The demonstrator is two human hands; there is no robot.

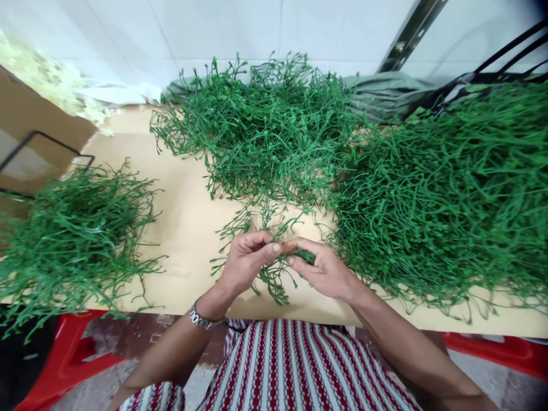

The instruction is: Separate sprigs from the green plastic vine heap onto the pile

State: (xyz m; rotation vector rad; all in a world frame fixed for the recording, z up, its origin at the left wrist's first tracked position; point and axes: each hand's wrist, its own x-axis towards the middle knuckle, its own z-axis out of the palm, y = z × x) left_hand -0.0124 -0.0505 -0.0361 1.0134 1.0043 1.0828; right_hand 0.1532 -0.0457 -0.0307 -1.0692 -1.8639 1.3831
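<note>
Head view. Pale tan flat table (184, 217), bearing:
- Small bunch of thin, branching green stems (276, 285), near the middle of the near edge; between both hands.
- Left hand (248, 262): thumb and fingertips together, pinching the bunch.
- Right hand (321, 267): thumb and forefinger slightly parted, gripping stems between.
- Loose green stem heaps: one along the far edge (274, 125); one, largest, at the right end (449, 200); one overhanging the near left corner (81, 234).
</note>
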